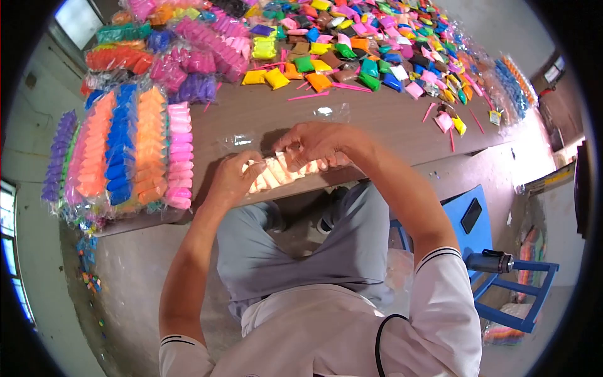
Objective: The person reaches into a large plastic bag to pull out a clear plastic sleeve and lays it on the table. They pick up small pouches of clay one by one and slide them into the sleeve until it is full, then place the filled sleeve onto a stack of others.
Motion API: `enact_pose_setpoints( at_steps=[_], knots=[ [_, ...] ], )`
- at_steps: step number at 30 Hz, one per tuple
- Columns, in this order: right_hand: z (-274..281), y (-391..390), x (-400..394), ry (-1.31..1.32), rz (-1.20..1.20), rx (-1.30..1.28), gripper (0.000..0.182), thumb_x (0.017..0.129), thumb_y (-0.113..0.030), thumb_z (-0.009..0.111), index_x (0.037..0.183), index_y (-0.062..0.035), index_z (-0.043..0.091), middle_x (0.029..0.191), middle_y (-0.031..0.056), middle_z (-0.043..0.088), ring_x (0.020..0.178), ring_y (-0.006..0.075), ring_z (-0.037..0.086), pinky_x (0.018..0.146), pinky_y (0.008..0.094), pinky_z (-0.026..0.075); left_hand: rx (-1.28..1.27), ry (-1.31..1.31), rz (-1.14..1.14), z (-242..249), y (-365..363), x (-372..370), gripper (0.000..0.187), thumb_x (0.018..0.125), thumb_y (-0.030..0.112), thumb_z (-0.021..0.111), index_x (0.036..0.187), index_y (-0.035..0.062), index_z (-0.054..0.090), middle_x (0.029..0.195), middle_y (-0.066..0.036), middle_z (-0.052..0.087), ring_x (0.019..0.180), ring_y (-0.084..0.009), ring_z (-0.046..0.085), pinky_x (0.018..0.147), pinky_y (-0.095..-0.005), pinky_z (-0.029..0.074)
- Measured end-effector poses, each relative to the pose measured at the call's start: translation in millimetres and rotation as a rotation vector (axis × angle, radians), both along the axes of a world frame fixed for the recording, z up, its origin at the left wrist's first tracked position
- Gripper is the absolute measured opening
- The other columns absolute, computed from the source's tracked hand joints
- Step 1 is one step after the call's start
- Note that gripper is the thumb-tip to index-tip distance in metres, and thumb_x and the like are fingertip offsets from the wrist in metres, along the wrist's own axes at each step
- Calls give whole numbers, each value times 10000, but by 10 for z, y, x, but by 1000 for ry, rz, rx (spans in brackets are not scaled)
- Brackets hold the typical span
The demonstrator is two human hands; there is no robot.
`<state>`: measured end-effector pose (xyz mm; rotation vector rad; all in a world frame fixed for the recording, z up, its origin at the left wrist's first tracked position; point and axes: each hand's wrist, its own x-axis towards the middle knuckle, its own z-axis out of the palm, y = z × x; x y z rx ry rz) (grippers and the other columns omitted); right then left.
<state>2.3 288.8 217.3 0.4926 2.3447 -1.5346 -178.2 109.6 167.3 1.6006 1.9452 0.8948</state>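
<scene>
A row of pale peach packets lies along the table's front edge, straight in front of me. At the left end of that row is my left hand, its thumb and fingers closed on the end packets. My right hand reaches over the row from the right, with bent fingers pressed on the packets near the middle. Part of the row is hidden beneath this hand. Just beyond my hands, pieces of clear plastic film lie on the brown table.
Bundled packet strips, including a blue strip and a pink strip, stand at the left. A heap of loose coloured packets covers the far side. On my right, a blue stool carries a phone and a dark bottle.
</scene>
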Motion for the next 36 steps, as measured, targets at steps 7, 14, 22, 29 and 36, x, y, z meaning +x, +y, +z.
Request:
enact_pose_setpoints(
  at_steps=[7, 14, 22, 29, 36],
  knots=[
    [-317, 190, -4, 74, 156, 43, 415, 855, -171, 732, 1242, -47, 647, 1030, 62, 690, 777, 161, 628, 703, 324, 512, -4, 29, -18, -4, -5, 20, 261, 927, 268, 654, 984, 14, 639, 823, -148, 651, 771, -203, 610, 738, -345, 486],
    [-102, 133, 329, 369, -225, 524, 452, 903, -386, 681, 1225, -69, 655, 1120, 189, 685, 1023, 318, 658, 857, 406, 505, 36, 22, -20, -1, 5, 32, 242, 924, 246, 655, 968, 9, 638, 829, -152, 660, 766, -226, 624, 735, -355, 485],
    [-437, -36, 366, 460, -124, 648, 307, 913, -353, 633, 1058, -95, 716, 903, 185, 685, 829, 390, 644, 727, 455, 506, 81, 87, -15, -51, 11, 19, 264, 936, 261, 631, 976, 1, 638, 854, -177, 669, 792, -286, 649, 732, -372, 490],
    [-399, 50, 313, 323, -169, 562, 323, 901, -356, 658, 1069, -85, 708, 918, 177, 689, 839, 354, 660, 738, 433, 514, 175, 77, 6, -94, 7, 26, 278, 966, 250, 574, 992, -20, 633, 879, -208, 659, 819, -350, 645, 747, -407, 490],
    [-299, 268, -72, 297, -247, 854, 472, 853, -387, 703, 1200, -73, 648, 1103, 168, 678, 1017, 354, 638, 850, 441, 502, 168, 83, 28, -72, 15, 54, 275, 967, 241, 568, 994, -24, 640, 882, -217, 653, 818, -368, 630, 746, -414, 484]
  ],
)
